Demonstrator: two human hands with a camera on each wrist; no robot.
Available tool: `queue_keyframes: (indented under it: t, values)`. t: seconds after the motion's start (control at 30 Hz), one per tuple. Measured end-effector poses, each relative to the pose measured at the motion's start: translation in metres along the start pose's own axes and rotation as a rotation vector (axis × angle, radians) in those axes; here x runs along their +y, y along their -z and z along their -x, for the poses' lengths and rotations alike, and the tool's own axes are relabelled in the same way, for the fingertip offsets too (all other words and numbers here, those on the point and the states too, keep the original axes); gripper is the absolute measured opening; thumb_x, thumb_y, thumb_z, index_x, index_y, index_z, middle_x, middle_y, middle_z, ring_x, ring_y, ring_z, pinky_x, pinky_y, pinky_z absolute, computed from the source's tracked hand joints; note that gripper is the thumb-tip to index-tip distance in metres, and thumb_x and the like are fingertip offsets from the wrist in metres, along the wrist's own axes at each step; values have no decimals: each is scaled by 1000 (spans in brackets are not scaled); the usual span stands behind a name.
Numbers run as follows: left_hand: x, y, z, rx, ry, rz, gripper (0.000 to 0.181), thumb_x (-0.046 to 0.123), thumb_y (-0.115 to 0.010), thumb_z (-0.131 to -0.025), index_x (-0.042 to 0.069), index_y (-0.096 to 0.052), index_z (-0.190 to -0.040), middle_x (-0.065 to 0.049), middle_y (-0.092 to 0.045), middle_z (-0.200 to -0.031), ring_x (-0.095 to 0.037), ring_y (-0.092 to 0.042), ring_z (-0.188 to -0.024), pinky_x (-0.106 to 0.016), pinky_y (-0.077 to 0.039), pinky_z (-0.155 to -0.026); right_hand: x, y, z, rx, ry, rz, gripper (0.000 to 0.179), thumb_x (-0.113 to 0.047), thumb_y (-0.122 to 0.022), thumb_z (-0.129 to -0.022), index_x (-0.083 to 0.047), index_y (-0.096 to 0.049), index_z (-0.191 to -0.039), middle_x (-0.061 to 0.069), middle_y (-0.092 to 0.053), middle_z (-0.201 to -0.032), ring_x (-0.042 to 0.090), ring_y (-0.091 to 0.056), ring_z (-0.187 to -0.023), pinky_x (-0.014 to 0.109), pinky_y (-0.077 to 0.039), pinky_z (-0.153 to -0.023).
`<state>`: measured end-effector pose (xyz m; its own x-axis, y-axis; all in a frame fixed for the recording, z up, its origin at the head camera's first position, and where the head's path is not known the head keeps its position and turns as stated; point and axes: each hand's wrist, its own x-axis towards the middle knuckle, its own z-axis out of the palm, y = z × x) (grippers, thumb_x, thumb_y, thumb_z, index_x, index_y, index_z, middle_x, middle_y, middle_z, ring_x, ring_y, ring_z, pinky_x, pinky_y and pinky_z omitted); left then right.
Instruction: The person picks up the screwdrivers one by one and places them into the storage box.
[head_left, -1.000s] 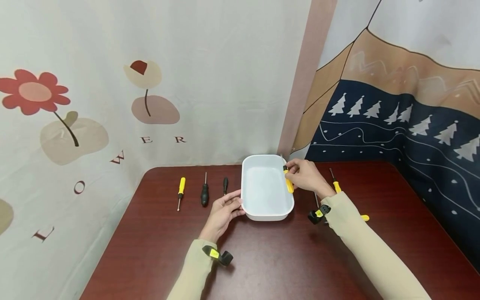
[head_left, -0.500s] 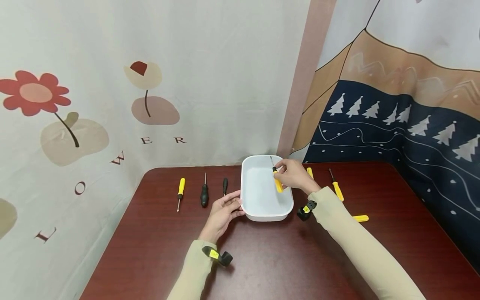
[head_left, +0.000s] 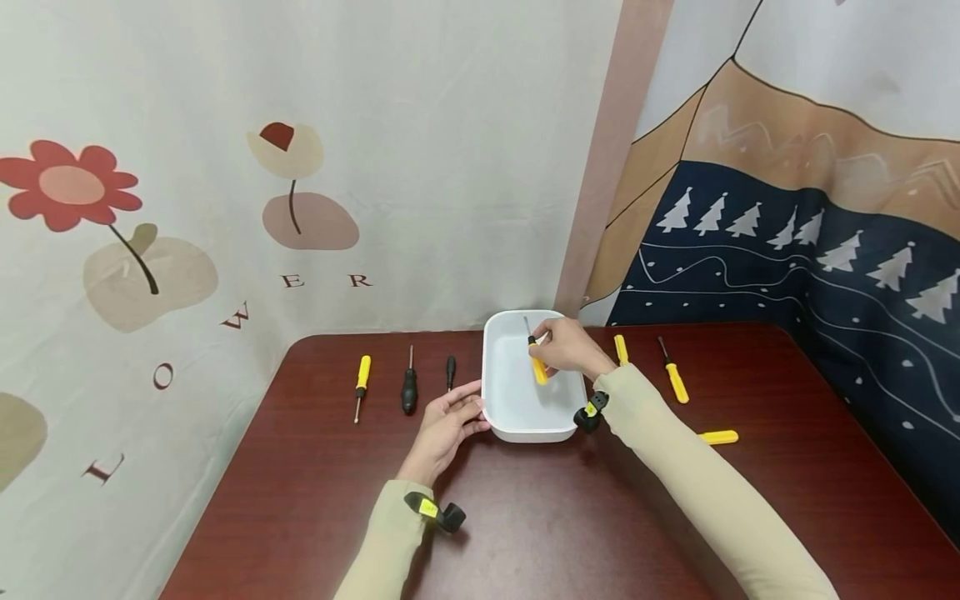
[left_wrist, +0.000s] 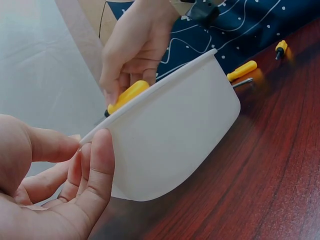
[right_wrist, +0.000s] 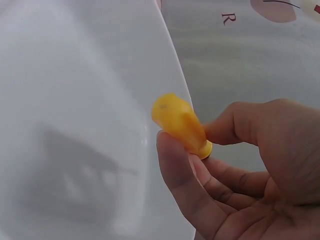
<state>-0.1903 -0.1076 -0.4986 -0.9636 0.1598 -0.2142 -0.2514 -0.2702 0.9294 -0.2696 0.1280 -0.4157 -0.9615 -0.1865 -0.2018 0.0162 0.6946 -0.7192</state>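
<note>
A white plastic tray (head_left: 534, 435) stands near the back edge of the table. My left hand (head_left: 442, 429) holds its left rim, with fingertips against the outer wall (left_wrist: 175, 130) in the left wrist view. Over the tray's inside, my right hand (head_left: 573, 346) pinches a yellow-handled screwdriver (head_left: 538, 367) by its handle between thumb and fingers. Its thin metal shaft points away toward the back, and its black collar shows at the fingertips. In the right wrist view the yellow handle (right_wrist: 180, 122) hangs above the white inside, where the hand's shadow falls.
Left of the tray lie a yellow screwdriver (head_left: 363, 379), a black screwdriver (head_left: 408, 390) and a smaller black one (head_left: 451, 372). To the right lie more yellow ones: one handle (head_left: 621, 350) behind the wrist, a screwdriver (head_left: 676, 382) farther right and a handle (head_left: 720, 437) partly behind the sleeve.
My right hand has carried the yellow screwdriver left from the tray's right rim to over its middle. The left hand and the tray have stayed in place.
</note>
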Motion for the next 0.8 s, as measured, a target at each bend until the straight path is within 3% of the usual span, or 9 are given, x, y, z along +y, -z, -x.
queue_keyframes:
  t: [0.3, 0.8]
  values:
    - [0, -1, 0, -13, -3, -9, 41, -1, -63, -98, -1, -59, -140, -6, -67, -102, -15, -65, -82, -25, -62, -73, -7, -7, -10, -56, -27, -18, 36, -19, -71, -94, 2, -64, -122, 14, -67, -96, 17, -70, -67, 26, -63, -62]
    - [-2, 2, -1, -19, -4, -3, 41, -1, -61, -99, 0, -59, -140, -7, -67, -103, -15, -66, -82, -25, -63, -74, -17, -28, -26, -120, -44, 48, 27, -18, -71, -94, 2, -66, -111, 13, -67, -95, 14, -71, -59, 26, -63, -60]
